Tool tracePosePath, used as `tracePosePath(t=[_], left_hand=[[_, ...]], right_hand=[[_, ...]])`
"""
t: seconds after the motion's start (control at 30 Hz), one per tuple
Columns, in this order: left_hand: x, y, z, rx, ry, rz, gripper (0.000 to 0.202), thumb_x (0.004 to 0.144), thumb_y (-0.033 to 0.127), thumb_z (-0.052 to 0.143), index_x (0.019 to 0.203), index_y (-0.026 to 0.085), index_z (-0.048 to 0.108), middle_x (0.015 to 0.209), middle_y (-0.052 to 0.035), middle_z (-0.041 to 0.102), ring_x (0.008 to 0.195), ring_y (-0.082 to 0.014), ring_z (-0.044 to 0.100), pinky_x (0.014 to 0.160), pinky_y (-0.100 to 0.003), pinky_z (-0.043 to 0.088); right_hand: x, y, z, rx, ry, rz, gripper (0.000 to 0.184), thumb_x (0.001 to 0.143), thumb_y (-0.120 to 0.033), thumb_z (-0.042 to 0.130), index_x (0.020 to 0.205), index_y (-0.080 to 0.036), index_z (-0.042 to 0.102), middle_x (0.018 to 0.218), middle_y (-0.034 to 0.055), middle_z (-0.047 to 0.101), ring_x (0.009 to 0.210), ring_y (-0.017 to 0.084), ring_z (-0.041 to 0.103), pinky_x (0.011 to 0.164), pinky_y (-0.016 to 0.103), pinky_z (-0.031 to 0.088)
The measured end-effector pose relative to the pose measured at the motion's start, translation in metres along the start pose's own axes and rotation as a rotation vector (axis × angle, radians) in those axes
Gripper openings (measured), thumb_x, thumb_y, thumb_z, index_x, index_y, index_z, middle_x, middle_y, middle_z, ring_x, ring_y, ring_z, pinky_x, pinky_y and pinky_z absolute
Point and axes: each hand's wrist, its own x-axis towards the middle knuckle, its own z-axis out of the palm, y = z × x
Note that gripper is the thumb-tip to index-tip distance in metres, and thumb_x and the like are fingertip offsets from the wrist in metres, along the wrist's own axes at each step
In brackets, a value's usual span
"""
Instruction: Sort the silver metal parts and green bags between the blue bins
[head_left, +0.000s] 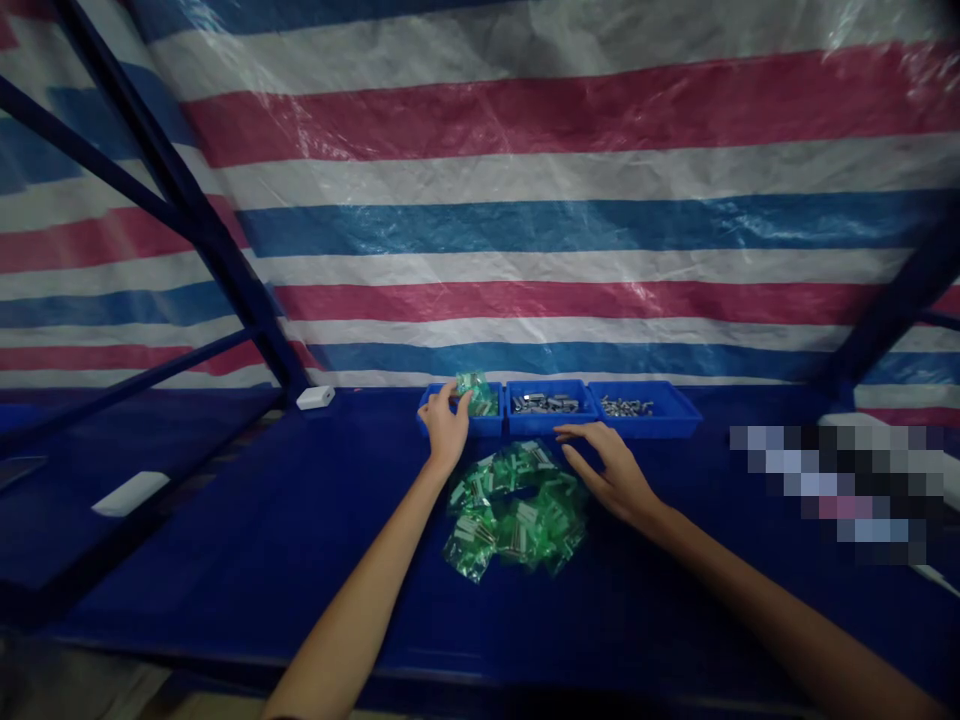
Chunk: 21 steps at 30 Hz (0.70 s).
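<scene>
My left hand [448, 421] is at the left blue bin [491, 425], its thumb and fingers closed on a small green plastic bag [472, 384] lifted at the rim. More green bags lie inside that bin. My right hand [606, 465] hovers with fingers apart near the front of the middle blue bin [551, 422], which holds small metal pieces [545, 403]. Nothing shows between its fingers. In front of the bins, a pile of green plastic bags [525, 515] with small parts in them lies on the blue table [337, 500].
A right blue bin [660, 428] holds small screw-like metal parts [626, 407]. A white box [315, 398] stands at the back left, and another white object [131, 493] lies further left. Blue metal posts [247, 280] and a striped sheet [570, 230] bound the table. A blurred-out patch covers the right side.
</scene>
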Motion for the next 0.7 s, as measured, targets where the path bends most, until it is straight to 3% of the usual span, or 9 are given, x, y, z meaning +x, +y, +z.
tracePosePath(t=[0.3, 0.43, 0.53, 0.7], left_hand=[[0.0, -0.009, 0.008, 0.155, -0.199, 0.066, 0.032, 0.083, 0.036, 0.051, 0.111, 0.021, 0.059, 0.085, -0.0049, 0.068, 0.093, -0.0229, 0.055, 0.086, -0.038, 0.033], [-0.002, -0.01, 0.008, 0.154, -0.165, 0.113, 0.037, 0.084, 0.039, 0.049, 0.115, 0.021, 0.056, 0.089, -0.008, 0.068, 0.095, -0.0261, 0.054, 0.085, -0.04, 0.033], [-0.006, -0.008, 0.005, 0.143, -0.146, 0.185, 0.033, 0.085, 0.04, 0.045, 0.108, 0.021, 0.06, 0.093, -0.0093, 0.068, 0.095, -0.0274, 0.054, 0.086, -0.042, 0.032], [-0.009, -0.003, 0.001, 0.213, -0.154, 0.261, 0.033, 0.088, 0.04, 0.038, 0.098, 0.022, 0.064, 0.096, -0.0099, 0.066, 0.094, -0.0269, 0.052, 0.087, -0.043, 0.032]], right_hand=[[0.001, 0.007, 0.002, -0.041, -0.048, 0.052, 0.023, 0.089, -0.033, 0.044, 0.105, -0.026, 0.059, 0.1, 0.0039, 0.066, 0.094, 0.02, 0.059, 0.085, 0.038, 0.042], [0.001, 0.008, 0.002, -0.073, -0.095, 0.047, 0.024, 0.088, -0.034, 0.044, 0.103, -0.025, 0.061, 0.1, 0.0043, 0.066, 0.094, 0.021, 0.059, 0.085, 0.039, 0.043], [0.0, 0.012, 0.004, -0.097, -0.162, 0.029, 0.024, 0.086, -0.035, 0.048, 0.104, -0.026, 0.061, 0.104, 0.0045, 0.066, 0.098, 0.022, 0.058, 0.086, 0.04, 0.043], [-0.004, 0.016, 0.008, -0.099, -0.296, 0.035, 0.04, 0.081, -0.043, 0.054, 0.119, -0.028, 0.054, 0.12, 0.0066, 0.059, 0.112, 0.025, 0.052, 0.092, 0.047, 0.039]])
